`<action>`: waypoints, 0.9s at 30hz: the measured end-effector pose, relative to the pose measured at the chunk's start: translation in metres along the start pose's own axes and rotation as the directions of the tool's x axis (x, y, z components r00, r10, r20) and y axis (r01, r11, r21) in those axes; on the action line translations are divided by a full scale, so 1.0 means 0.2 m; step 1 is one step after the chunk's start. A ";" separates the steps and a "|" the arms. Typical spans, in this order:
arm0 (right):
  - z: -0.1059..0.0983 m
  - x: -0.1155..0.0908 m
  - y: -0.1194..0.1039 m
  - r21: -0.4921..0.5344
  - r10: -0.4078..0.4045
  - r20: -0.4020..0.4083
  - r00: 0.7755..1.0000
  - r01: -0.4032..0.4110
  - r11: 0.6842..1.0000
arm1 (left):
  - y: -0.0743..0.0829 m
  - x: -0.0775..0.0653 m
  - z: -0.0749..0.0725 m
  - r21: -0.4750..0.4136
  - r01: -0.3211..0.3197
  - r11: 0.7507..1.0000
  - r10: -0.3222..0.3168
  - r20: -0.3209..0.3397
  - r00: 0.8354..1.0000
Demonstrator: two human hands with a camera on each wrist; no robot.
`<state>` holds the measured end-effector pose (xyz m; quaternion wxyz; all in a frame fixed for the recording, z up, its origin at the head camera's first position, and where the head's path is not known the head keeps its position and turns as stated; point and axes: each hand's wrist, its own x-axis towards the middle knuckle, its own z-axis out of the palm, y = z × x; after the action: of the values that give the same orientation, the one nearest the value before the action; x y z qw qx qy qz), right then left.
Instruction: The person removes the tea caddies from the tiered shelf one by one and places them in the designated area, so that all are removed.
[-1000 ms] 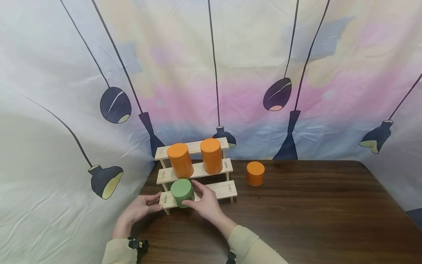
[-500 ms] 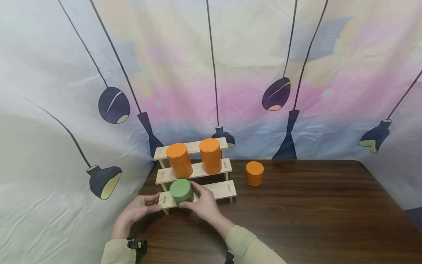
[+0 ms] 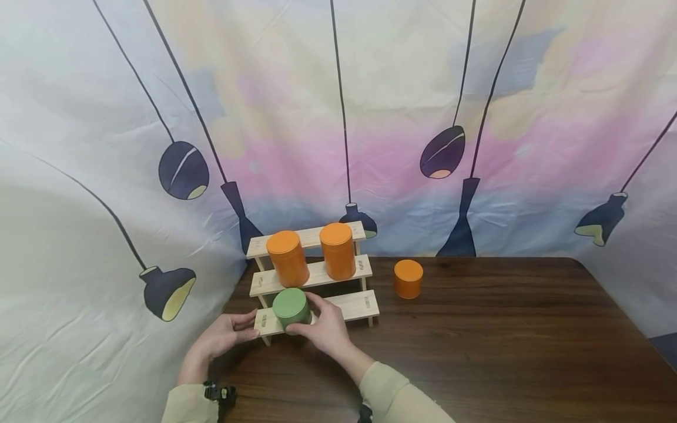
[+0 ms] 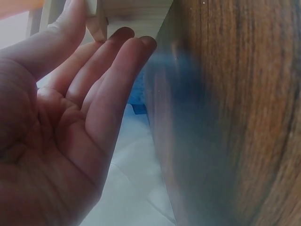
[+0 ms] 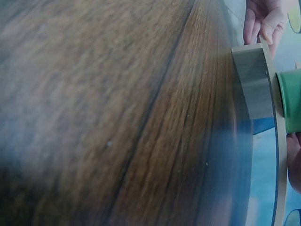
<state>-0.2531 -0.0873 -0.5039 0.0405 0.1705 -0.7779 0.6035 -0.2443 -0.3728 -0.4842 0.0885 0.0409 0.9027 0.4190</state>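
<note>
Remotely, I see the right hand (image 3: 329,329) clamped round the green tin (image 3: 290,305) on the wooden stand's bottom step (image 3: 361,304); the left hand (image 3: 224,335) pinches that step's left end, presumably to steady it.

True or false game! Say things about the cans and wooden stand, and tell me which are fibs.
1. The right hand holds the green can. True.
2. The green can is on the top step. False: it's at the lowest step.
3. Two tall orange cans stand on the middle step. True.
4. The left hand holds an orange can. False: the left hand grips the lowest step.
5. The short orange can stands on the table. True.
</note>
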 end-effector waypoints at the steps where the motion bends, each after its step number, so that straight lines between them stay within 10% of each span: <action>1: 0.00 0.00 0.00 0.007 -0.002 -0.003 1.000 0.002 1.000 | 0.00 0.00 0.00 0.008 -0.002 1.000 0.002 0.001 1.000; 12: -0.13 -0.07 0.01 0.271 0.088 0.042 0.995 -0.096 0.958 | 0.02 0.01 -0.01 0.025 0.018 1.000 -0.018 -0.010 1.000; 27: -0.69 -0.26 0.07 0.220 0.097 0.216 0.972 -0.145 0.965 | -0.01 0.01 0.01 0.002 0.005 1.000 -0.005 -0.010 1.000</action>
<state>-0.2282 0.0592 -0.4936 -0.0967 0.1869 -0.7102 0.6718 -0.2450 -0.3721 -0.4872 0.0850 0.0367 0.9036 0.4183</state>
